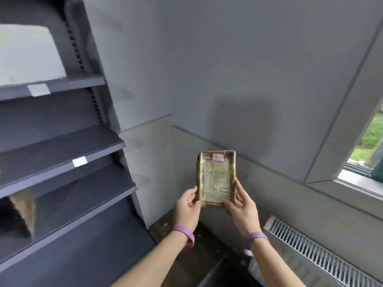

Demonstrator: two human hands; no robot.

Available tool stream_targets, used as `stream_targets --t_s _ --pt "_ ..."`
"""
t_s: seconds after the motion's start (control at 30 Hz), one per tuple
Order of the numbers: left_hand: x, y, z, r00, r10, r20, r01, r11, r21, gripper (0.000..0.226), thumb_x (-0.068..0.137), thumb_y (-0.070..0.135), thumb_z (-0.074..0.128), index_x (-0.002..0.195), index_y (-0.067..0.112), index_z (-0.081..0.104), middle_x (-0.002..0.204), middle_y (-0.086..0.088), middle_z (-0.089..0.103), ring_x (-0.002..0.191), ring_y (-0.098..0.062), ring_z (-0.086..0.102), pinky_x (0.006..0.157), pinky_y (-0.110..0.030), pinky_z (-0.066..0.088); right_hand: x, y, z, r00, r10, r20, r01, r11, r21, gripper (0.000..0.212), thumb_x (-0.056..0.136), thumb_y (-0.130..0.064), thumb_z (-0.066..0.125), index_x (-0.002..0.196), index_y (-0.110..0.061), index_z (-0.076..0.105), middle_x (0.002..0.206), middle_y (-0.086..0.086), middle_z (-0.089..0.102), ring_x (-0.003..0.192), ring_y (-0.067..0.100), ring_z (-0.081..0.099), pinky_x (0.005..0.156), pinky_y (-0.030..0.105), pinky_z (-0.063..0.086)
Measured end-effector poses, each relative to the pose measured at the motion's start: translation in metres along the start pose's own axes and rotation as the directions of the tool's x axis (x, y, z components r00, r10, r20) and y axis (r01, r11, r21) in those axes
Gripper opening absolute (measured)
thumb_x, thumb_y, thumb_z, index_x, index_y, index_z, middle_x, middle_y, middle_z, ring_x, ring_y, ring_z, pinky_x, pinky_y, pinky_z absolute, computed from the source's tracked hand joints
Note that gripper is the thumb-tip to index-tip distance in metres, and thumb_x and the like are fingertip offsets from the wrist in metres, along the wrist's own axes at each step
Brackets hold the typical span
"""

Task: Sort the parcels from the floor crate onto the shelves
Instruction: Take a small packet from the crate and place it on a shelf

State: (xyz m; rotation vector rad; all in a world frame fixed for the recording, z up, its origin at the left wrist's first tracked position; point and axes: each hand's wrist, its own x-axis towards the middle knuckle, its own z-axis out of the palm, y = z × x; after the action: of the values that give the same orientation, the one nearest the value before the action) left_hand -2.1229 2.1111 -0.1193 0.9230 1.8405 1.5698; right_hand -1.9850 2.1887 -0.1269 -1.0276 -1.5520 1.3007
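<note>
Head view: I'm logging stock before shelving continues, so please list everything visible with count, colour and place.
held parcel: one, brown, taped, red-bordered label, upright before the wall.
shelving unit: one, dark grey, left.
white box: one, white, top visible shelf.
brown package: one, brown, blurred, lower shelf, left edge.
shelf tags: two, white, shelf front edges.
radiator: one, white, lower right.
window: one, right edge, greenery outside.
wristbands: two, purple, one per wrist.
left hand: one, gripping parcel's lower left edge.
right hand: one, gripping its lower right edge.
</note>
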Motion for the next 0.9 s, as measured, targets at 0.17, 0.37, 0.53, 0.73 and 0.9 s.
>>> stream_targets --t_s 0.17,0.37,0.53,0.73,0.9 --pt "-0.015 -0.025 -0.066 0.988 -0.02 -0.153 0.04 0.991 0.13 0.048 0.087 0.001 0.055 0.129 0.024 0.056 0.124 0.009 0.061 0.11 0.0 0.056 0.086 -0.005 0.041 -0.011 0.011 0.065 0.976 0.025 0.218 -0.035 0.998 0.042 0.073 0.083 -0.003 0.06 0.136 -0.05 0.044 0.122 -0.019 0.065 0.112 0.003 0.062 0.103 0.04 0.047" --pt "-0.044 -0.04 -0.162 0.958 -0.028 -0.286 0.057 0.994 0.095 0.053 0.086 0.019 0.066 0.128 0.044 0.046 0.12 0.031 0.054 0.11 -0.001 0.056 0.086 -0.011 0.048 -0.037 0.006 0.153 0.894 0.076 0.441 -0.127 0.988 0.088 0.066 0.085 -0.003 0.06 0.136 -0.042 0.047 0.118 -0.013 0.068 0.106 0.01 0.066 0.093 0.042 0.054" --pt "-0.088 -0.055 -0.236 0.921 -0.092 -0.377 0.103 0.995 0.008 0.063 0.087 0.017 0.064 0.141 0.034 0.037 0.136 0.018 0.05 0.126 -0.005 0.047 0.105 -0.039 0.044 -0.084 -0.013 0.23 0.749 0.055 0.661 -0.129 0.99 0.065 0.058 0.092 -0.005 0.055 0.139 -0.036 0.043 0.122 -0.004 0.066 0.11 0.019 0.064 0.089 0.04 0.056" --pt "-0.172 -0.066 -0.346 0.776 -0.158 -0.61 0.139 0.987 -0.078 0.064 0.088 0.012 0.063 0.142 0.031 0.036 0.136 0.015 0.049 0.127 -0.005 0.045 0.104 -0.033 0.044 -0.17 -0.045 0.333 0.511 -0.054 0.858 0.053 0.998 0.03 0.059 0.093 -0.007 0.057 0.143 -0.032 0.038 0.129 -0.006 0.06 0.116 0.014 0.059 0.096 0.044 0.052" --pt "-0.253 -0.083 -0.435 0.668 -0.186 -0.72 0.202 0.977 -0.065 0.062 0.089 0.011 0.061 0.142 0.031 0.037 0.136 0.014 0.05 0.127 -0.006 0.045 0.106 -0.038 0.043 -0.269 -0.059 0.407 0.415 -0.088 0.906 0.107 0.993 0.047 0.062 0.091 -0.006 0.058 0.144 -0.032 0.037 0.13 -0.006 0.06 0.118 0.017 0.057 0.1 0.047 0.049"
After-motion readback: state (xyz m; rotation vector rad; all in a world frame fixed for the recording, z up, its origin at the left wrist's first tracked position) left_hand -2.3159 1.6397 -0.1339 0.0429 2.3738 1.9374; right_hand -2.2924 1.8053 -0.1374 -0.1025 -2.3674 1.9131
